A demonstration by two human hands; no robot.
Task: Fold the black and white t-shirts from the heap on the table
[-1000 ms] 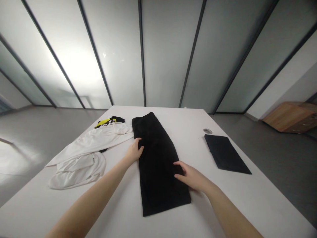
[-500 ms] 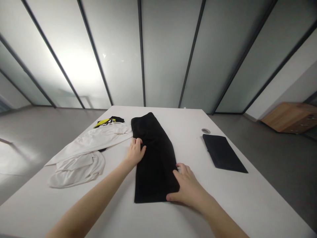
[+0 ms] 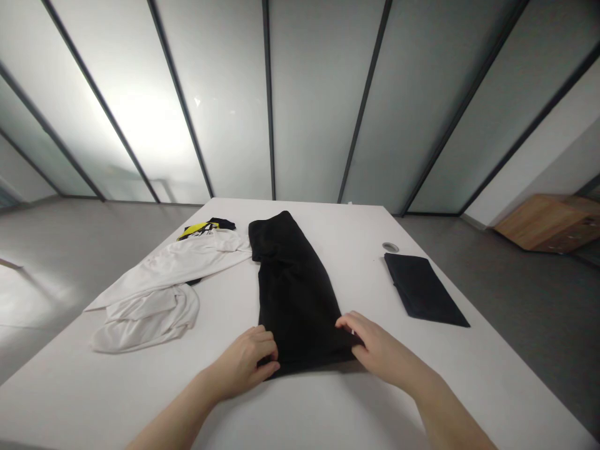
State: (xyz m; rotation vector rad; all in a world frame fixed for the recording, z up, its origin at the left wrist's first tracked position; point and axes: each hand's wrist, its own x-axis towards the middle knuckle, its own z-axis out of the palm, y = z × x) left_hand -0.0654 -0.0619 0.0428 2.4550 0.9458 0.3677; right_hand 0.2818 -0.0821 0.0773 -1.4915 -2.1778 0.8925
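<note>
A pair of black pants (image 3: 300,294), folded lengthwise, lies flat in the middle of the white table with its waist end away from me. At the near left corner of the leg hem, my left hand (image 3: 253,359) pinches the fabric, fingers curled round the edge. Opposite it, my right hand (image 3: 372,344) is closed on the right hem corner, which is pulled out and raised slightly off the table. Some fingertips are hidden by the hands and cloth.
On the left, a crumpled white garment (image 3: 164,265) touches the pants near the waist, with a yellow and black cloth (image 3: 206,228) behind it. A folded dark cloth (image 3: 422,287) and a tape roll (image 3: 390,247) lie right on the white table (image 3: 300,412).
My left hand has come down from the pants' left side to the near hem corner and taken hold. The right hand has gripped the other corner and drawn it rightward.
</note>
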